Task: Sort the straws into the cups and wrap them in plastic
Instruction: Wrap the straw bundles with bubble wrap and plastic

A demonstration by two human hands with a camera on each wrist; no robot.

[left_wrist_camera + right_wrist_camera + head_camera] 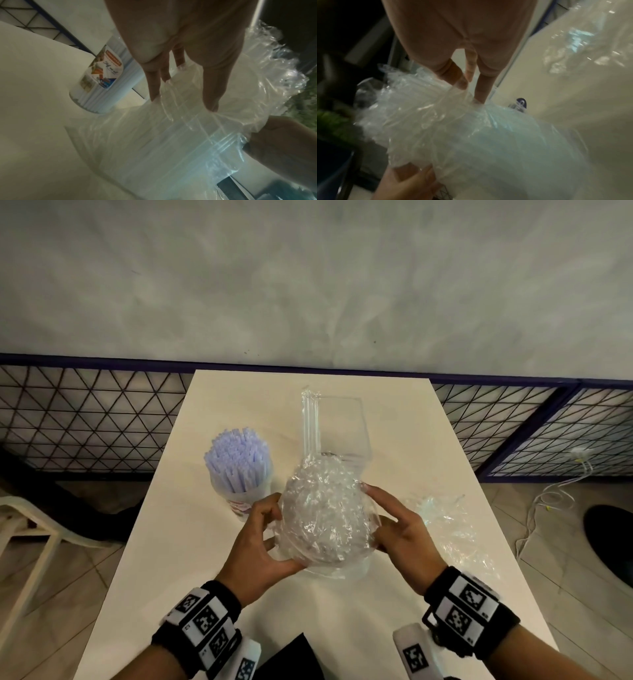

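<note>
On a white counter (178, 542), a person's left hand (260, 546) and right hand (406, 537) close from either side on a cup bundled in clear plastic wrap (325, 515), which stands near the front edge, between the two wrists. Each grip is curled around the film, fingers pinching its folds against the cup wall; the wrist views show fingertips (155, 97) pressing into the film.

The bundle looks light and easily tipped. The film is thin, slick and crumpled, likely to slide or tear if tugged at one spot, so the sound hold is low on both sides of the cup, where the stiff wall backs the wrap, rather than on the puffed top.

Going left to right: a labelled cup of pale blue straws (238, 467) stands unwrapped just left of the bundle, near enough for the left knuckles to knock. Behind the bundle stands a clear glass (342, 426) with clear straws (310, 422) leaning at its left side. To the right, loose plastic film (445, 518) lies crumpled beside the right hand and could snag the wrist.
</note>
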